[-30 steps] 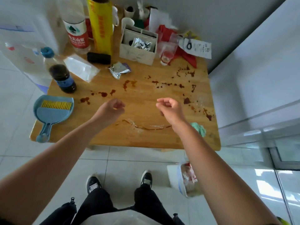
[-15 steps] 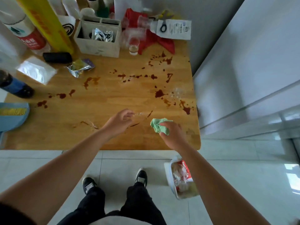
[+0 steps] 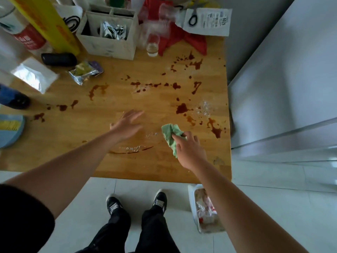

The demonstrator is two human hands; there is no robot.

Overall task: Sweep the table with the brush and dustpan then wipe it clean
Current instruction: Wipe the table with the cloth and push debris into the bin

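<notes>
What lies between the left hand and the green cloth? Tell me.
Head view: only bare table with a small scatter of whitish crumbs lies between the left hand and the green cloth.

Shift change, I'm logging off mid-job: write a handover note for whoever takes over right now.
Left grip: open, fingers spread, over the middle of the table; too blurred to tell whether it touches.
Right grip: holds the cloth at the table's front right.
Dustpan with brush: at the left edge, no hand on them.
Done: nothing looks clean yet.
Left: sweep the crumbs, then wipe the brown stains spread across the top.
</notes>
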